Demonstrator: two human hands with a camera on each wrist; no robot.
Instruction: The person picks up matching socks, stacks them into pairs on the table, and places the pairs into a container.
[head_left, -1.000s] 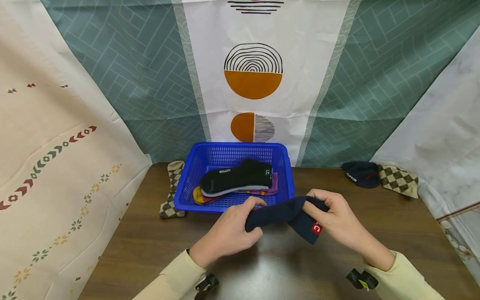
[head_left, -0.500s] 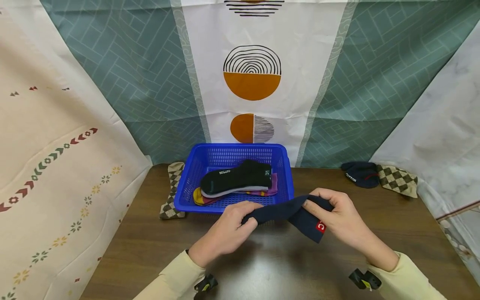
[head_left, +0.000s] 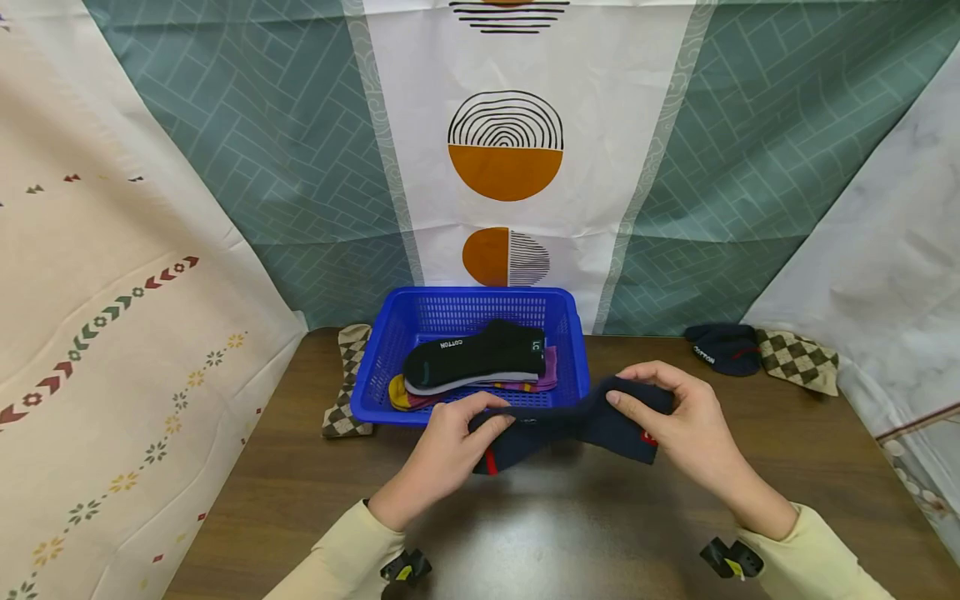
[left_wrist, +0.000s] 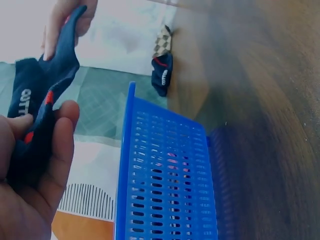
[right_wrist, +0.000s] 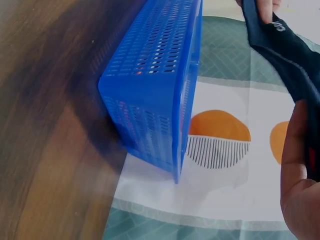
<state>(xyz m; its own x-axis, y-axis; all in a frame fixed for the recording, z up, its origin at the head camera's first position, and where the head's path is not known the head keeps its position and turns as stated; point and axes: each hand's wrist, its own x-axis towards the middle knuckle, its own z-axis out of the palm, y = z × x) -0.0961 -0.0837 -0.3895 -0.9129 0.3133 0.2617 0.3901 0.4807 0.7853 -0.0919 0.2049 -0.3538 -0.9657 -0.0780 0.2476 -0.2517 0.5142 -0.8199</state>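
Head view: left hand [head_left: 442, 446], right hand [head_left: 693, 425], fingers pinching navy knit sock [head_left: 558, 429] at near rim of blue plastic basket [head_left: 372, 367]; brown wooden tabletop [head_left: 300, 500] either side. Inside: black knit sock [head_left: 491, 358] topmost.

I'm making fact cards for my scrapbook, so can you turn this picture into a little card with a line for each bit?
Left hand: pinches one end of the held navy sock
Right hand: pinches the other end
Number held: one or a pair, can't tell
Blue basket: on the table, beyond the hands
In basket: black sock on top, purple cloth peeking out underneath
Left of basket: checked sock
Far right: another navy sock touching another checked sock
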